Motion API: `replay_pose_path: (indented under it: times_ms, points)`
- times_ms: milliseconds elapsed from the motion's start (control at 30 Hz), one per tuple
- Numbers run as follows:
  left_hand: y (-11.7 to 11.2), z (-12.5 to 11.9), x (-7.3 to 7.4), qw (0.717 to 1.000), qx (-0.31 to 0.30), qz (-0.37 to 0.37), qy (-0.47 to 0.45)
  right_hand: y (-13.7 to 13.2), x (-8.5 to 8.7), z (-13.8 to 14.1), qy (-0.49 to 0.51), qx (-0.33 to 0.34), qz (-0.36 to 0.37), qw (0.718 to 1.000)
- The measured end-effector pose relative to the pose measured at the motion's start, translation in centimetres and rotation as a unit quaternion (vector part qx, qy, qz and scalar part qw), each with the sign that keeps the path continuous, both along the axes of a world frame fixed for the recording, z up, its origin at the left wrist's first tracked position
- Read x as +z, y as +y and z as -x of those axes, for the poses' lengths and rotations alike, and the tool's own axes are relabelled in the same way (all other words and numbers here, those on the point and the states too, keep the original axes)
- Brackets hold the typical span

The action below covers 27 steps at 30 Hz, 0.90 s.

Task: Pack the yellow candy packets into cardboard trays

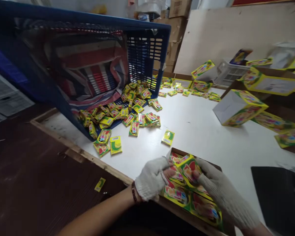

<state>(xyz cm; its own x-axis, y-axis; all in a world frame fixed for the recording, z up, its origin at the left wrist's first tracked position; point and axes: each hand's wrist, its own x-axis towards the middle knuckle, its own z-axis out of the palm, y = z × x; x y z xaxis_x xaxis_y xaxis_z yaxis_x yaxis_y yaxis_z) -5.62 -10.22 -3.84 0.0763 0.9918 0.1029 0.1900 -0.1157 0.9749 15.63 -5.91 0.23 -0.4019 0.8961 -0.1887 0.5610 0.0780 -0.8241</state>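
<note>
Both hands wear white knitted gloves with bare fingertips. My right hand is closed on a small yellow, green and red packet, its thumb across the front. My left hand is closed, its thumb and fingers pinched at the left edge of the packets; what they grip is partly hidden. Below both hands is an open display box with "TWINS" lettering and a fruit print on its side. More packets show inside it. A single packet lies flat on the white table just beyond the box.
A blue plastic crate lies tipped at left, loose packets spilling onto the white table. Display cartons and a white basket stand at right. A dark flat object is near right. One packet lies on the floor.
</note>
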Motion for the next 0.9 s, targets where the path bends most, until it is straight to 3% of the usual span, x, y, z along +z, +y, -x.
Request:
replay_pose_path:
  times_ms: [33,100,167,267,333,400,467,533,600,667,767,833,900]
  points:
    - [0.1,1.9,-0.3,0.993,0.075,-0.036,0.088,0.1,-0.7,-0.4,-0.030,0.005,-0.010,0.999]
    - [0.2,6.1,-0.8,0.937,0.215,-0.068,0.267,0.0,-2.3,-0.7,-0.075,0.024,-0.011,0.997]
    - [0.2,10.1,-1.3,0.855,0.280,0.018,0.437,-0.7,-3.7,-0.4,-0.104,0.049,-0.020,0.993]
    - [0.5,13.6,-2.4,0.732,0.284,0.157,0.599,-2.2,-5.0,1.3,-0.116,0.086,-0.102,0.984]
    - [0.9,14.3,-3.2,0.702,0.253,0.180,0.641,-3.0,-5.4,2.3,-0.126,0.097,-0.183,0.970]
    - [1.3,14.1,-3.7,0.722,0.240,0.169,0.627,-3.3,-5.7,2.7,-0.157,0.108,-0.247,0.950]
    - [1.6,13.1,-3.5,0.796,0.253,0.150,0.530,-3.4,-5.9,2.6,-0.176,0.121,-0.294,0.932]
    - [1.4,11.2,-2.8,0.899,0.252,0.130,0.333,-3.2,-6.1,2.3,-0.158,0.111,-0.339,0.921]
    - [0.7,8.4,-1.9,0.968,0.204,0.113,0.091,-2.7,-5.9,2.3,-0.114,0.059,-0.386,0.913]
    - [-0.3,5.2,-1.1,0.987,0.123,0.095,-0.048,-1.8,-5.0,2.7,-0.062,0.009,-0.417,0.907]
    - [-1.1,1.7,-0.3,1.000,0.022,-0.003,0.017,-0.3,-2.7,3.3,0.010,0.069,-0.379,0.923]
    - [-0.7,2.0,0.2,0.985,0.056,-0.036,0.158,0.6,-1.4,3.3,0.017,0.104,-0.302,0.947]
    - [0.2,4.9,0.9,0.926,0.172,-0.002,0.336,1.3,-0.9,2.8,-0.014,0.058,-0.223,0.973]
